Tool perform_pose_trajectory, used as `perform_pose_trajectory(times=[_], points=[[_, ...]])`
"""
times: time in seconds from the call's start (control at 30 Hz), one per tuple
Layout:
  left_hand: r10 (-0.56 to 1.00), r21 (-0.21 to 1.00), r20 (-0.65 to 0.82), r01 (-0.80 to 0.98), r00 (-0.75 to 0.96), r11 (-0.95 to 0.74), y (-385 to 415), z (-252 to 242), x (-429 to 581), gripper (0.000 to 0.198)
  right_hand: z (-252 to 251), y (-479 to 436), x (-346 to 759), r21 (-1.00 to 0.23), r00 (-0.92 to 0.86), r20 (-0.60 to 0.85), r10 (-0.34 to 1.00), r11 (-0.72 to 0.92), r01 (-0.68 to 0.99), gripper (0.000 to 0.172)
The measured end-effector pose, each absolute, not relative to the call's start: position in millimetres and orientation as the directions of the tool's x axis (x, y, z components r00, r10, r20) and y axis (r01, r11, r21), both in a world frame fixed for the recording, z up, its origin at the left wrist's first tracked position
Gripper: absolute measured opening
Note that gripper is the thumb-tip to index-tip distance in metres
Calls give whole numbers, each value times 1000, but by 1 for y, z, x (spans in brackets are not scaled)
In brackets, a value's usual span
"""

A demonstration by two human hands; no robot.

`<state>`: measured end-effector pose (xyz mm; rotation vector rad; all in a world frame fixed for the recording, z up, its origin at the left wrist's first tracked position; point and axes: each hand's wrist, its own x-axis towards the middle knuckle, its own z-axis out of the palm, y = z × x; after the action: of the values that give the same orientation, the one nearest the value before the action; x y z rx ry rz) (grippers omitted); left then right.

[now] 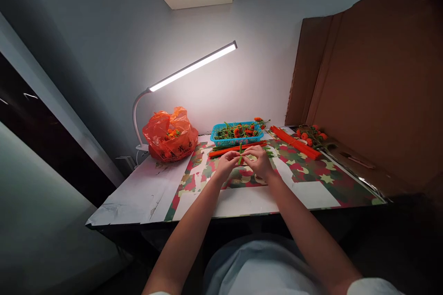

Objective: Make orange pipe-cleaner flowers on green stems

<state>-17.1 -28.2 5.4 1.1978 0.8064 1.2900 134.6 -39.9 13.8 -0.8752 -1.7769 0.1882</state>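
Note:
Both of my hands meet above the middle of the table, pinching a short green pipe cleaner (pixel 240 148) that stands roughly upright between the fingertips. My left hand (pixel 227 164) grips it from the left, fingers closed. From the other side my right hand (pixel 258 160) closes on the same piece, thumb and fingers together. Just behind the hands lie a bundle of orange-red pipe cleaners (pixel 221 151) and some green ones (pixel 269 151), partly hidden by my right hand. A blue basket (pixel 238 141) beyond them holds orange flowers with green stems (pixel 242 131).
An orange plastic bag (pixel 169 140) with orange flowers inside stands at the left, beside a lit desk lamp (pixel 194 67). Another orange-red bundle (pixel 296 143) and more orange flowers (pixel 309 135) lie at the right. A tall cardboard sheet (pixel 374 83) borders that side.

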Motion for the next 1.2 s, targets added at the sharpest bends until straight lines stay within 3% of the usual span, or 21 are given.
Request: perform_pose_trajectory(times=[0.17, 0.33, 0.53, 0.7, 0.87, 1.03, 1.2], points=[[973, 950, 159, -294, 169, -104, -27, 5, -18, 34, 14, -35, 137, -631, -170, 688, 705, 698, 339, 7], [971, 948, 172, -297, 168, -116, -26, 5, -18, 31, 10, -26, 139, -741, -152, 613, 775, 631, 229, 18], [969, 953, 177, -276, 174, -125, -29, 6, -17, 33, 9, -25, 141, -937, -238, 329, 914, 348, 43, 27], [964, 953, 183, -277, 192, -126, -31, 5, -16, 35, 10, -27, 141, -988, -276, 151, 949, 138, -65, 28], [964, 951, 168, -291, 204, -104, -30, 5, -15, 29, 13, -28, 140, -992, -263, 114, 958, 97, -77, 29], [978, 958, 131, -276, 165, -82, -27, 5, -16, 24, 12, -29, 134, -981, -185, 180, 966, 164, -102, 33], [978, 962, 145, -253, 148, -105, -25, 4, -18, 31, 10, -29, 132, -976, -159, 212, 964, 201, -77, 37]])
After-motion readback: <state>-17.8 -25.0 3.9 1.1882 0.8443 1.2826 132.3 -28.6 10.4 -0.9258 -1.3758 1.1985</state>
